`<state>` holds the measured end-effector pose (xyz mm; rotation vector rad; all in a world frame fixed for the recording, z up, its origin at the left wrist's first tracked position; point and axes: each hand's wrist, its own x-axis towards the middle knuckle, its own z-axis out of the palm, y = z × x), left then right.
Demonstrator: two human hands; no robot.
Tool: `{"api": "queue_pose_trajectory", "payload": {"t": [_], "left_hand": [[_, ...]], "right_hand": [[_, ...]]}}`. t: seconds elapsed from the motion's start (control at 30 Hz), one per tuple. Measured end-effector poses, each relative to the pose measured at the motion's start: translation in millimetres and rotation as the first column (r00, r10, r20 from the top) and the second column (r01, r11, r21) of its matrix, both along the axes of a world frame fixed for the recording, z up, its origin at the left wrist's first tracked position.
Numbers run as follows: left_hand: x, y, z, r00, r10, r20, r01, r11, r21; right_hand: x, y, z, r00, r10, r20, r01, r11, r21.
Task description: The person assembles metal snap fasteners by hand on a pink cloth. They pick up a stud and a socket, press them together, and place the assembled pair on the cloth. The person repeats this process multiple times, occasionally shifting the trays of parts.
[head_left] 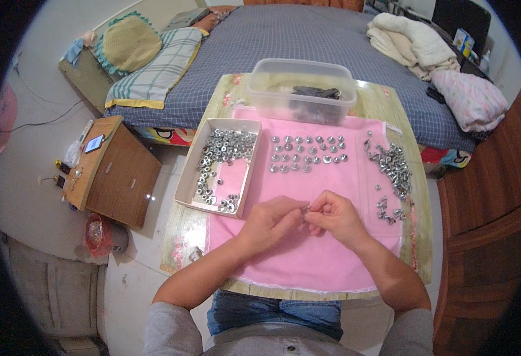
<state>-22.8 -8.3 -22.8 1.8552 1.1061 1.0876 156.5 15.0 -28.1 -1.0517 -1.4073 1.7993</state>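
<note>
Here, the box (190,172) holds fittings (231,142); the tub (263,90), dark pieces (315,93); both hands (274,222) (340,222) pinch an object (306,209) (barely visible).

The person had two hands in view, one left hand (272,222) and one right hand (336,221). On one pink cloth (352,187) stood four rows of silver discs (295,158), four in the nearest. Round fittings (228,139) in one white carton (189,172) and loose bolts (396,169) were too many to count. One table (183,231), one clear container (272,110), one bed (284,35) and one wooden cabinet (124,178) showed.
</note>
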Motion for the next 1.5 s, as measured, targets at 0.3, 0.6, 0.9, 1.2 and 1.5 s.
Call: {"api": "queue_pose_trajectory", "payload": {"t": [0.3, 0.6, 0.9, 1.2, 1.5], "left_hand": [[-4, -1, -2, 0.964, 0.042, 0.263, 0.052, 0.939, -0.341], [-68, 43, 37, 0.925, 0.342, -0.167, -0.341, 0.939, 0.040], [-89, 91, 17, 0.775, 0.291, -0.561, -0.290, 0.952, 0.093], [-78, 72, 36, 0.870, 0.367, -0.329, -0.397, 0.918, -0.024], [-29, 8, 22, 0.997, -0.065, -0.028, 0.062, 0.994, -0.092]], "right_hand": [[0, 0, 1, 0.996, 0.085, -0.026, -0.086, 0.995, -0.044], [1, 1, 9, 0.998, 0.055, -0.022, -0.056, 0.995, -0.077], [1, 2, 8, 0.997, 0.072, -0.042, -0.075, 0.993, -0.091], [2, 2, 11, 0.996, 0.089, -0.017, -0.090, 0.993, -0.077], [5, 3, 6, 0.995, 0.089, -0.048, -0.091, 0.995, -0.034]]}}
